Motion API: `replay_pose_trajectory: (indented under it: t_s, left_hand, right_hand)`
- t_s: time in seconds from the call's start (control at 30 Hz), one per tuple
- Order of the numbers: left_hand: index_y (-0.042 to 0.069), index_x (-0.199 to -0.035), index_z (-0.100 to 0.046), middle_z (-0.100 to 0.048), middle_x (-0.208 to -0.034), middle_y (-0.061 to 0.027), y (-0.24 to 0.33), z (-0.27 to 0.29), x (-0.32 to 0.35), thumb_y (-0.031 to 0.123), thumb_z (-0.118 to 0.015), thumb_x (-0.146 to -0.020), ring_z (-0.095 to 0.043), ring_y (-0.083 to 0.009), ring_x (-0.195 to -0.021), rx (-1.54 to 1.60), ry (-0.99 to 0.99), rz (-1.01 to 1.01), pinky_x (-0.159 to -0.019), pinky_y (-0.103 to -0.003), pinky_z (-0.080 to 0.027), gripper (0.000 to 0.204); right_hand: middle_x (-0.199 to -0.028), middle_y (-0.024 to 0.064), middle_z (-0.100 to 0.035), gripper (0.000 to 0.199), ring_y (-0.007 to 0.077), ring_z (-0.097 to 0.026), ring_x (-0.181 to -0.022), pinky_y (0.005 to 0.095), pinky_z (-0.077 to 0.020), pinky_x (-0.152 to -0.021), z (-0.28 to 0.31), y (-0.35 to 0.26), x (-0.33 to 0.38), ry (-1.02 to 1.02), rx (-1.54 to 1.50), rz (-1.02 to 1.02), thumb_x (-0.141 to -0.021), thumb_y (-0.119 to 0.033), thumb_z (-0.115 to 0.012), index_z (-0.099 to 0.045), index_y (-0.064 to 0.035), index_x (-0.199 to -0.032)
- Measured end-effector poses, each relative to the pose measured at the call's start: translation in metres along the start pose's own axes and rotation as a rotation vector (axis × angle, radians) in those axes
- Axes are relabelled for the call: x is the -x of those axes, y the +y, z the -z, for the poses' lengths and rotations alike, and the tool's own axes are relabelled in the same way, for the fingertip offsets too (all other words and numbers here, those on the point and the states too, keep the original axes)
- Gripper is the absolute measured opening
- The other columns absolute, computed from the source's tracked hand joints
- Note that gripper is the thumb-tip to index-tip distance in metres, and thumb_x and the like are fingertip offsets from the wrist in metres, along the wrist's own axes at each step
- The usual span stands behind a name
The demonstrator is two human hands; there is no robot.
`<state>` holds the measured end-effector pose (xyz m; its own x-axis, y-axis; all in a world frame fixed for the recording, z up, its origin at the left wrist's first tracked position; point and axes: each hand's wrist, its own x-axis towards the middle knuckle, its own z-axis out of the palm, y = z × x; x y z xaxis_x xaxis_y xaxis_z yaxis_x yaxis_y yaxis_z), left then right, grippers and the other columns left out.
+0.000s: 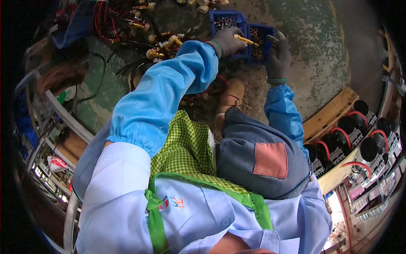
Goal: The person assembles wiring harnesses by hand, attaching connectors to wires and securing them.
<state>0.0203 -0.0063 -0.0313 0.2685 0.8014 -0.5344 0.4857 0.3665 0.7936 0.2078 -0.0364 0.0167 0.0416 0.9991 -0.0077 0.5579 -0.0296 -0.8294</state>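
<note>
My left hand (228, 42), in a grey glove, grips a slim gold-coloured brass fitting (246, 40) that points to the right. It is over the front of a blue bin (241, 17) of small silver screws. Beside that bin stands a second blue bin (257, 60) with brass rings and nuts in it; the tip of the fitting is above these. My right hand (279, 57), gloved in grey too, is at the right edge of the second bin. Its fingers are apart, and nothing shows in them.
Several brass fittings with pale caps (155, 53) and red and black wires (103, 25) lie in a heap at the far left, near another blue bin (69, 29). A wooden plank (332, 114) and black round parts with red tubes (347, 127) are at the right. Metal framing (67, 116) stands left.
</note>
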Motion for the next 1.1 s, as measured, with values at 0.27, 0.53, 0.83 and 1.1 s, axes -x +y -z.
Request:
replay_pose_trajectory:
  t_s: [0.27, 0.53, 0.83, 1.1]
  left_hand:
    - [0.009, -0.109, -0.053, -0.054, -0.106, -0.0118, 0.008, 0.013, 0.015, 0.027, -0.066, -0.081, -0.056, -0.0275, -0.096, 0.020, -0.060, -0.101, -0.082, -0.042, -0.050, 0.036]
    - [0.010, -0.110, -0.054, -0.057, -0.097, -0.0087, -0.016, 0.101, 0.024, 0.032, -0.058, -0.088, -0.058, -0.0209, -0.087, 0.149, -0.032, -0.190, -0.077, -0.037, -0.052, 0.032]
    - [0.015, -0.126, -0.040, -0.053, -0.104, -0.0117, -0.023, 0.084, 0.022, 0.019, -0.056, -0.086, -0.058, -0.0220, -0.092, 0.165, 0.044, -0.263, -0.084, -0.039, -0.052, 0.043]
    - [0.012, -0.121, -0.043, -0.048, -0.108, -0.0098, -0.010, 0.043, 0.012, 0.018, -0.058, -0.082, -0.051, -0.0243, -0.099, 0.252, 0.031, -0.366, -0.088, -0.042, -0.046, 0.042]
  right_hand:
    - [-0.114, 0.0121, -0.054, 0.047, 0.0205, -0.057, -0.087, 0.0330, -0.0510, -0.066, -0.011, 0.011, -0.013, -0.584, -0.650, -0.630, -0.086, -0.035, -0.060, -0.052, -0.0022, -0.119]
    - [-0.091, 0.0079, -0.063, 0.043, 0.0182, -0.058, -0.075, 0.0302, -0.0496, -0.063, -0.001, 0.009, 0.004, -0.529, -0.538, -0.686, -0.087, -0.032, -0.058, -0.054, -0.0023, -0.118]
    - [-0.096, 0.0128, -0.063, 0.042, 0.0230, -0.061, -0.093, 0.0346, -0.0497, -0.074, -0.017, -0.015, 0.010, -0.826, 0.041, -0.576, -0.086, -0.038, -0.058, -0.059, -0.0043, -0.112]
    - [-0.109, 0.0130, -0.058, 0.045, 0.0225, -0.058, -0.097, 0.0359, -0.0522, -0.077, -0.052, 0.034, -0.039, -0.498, -0.538, -0.223, -0.087, -0.037, -0.057, -0.053, -0.0063, -0.120]
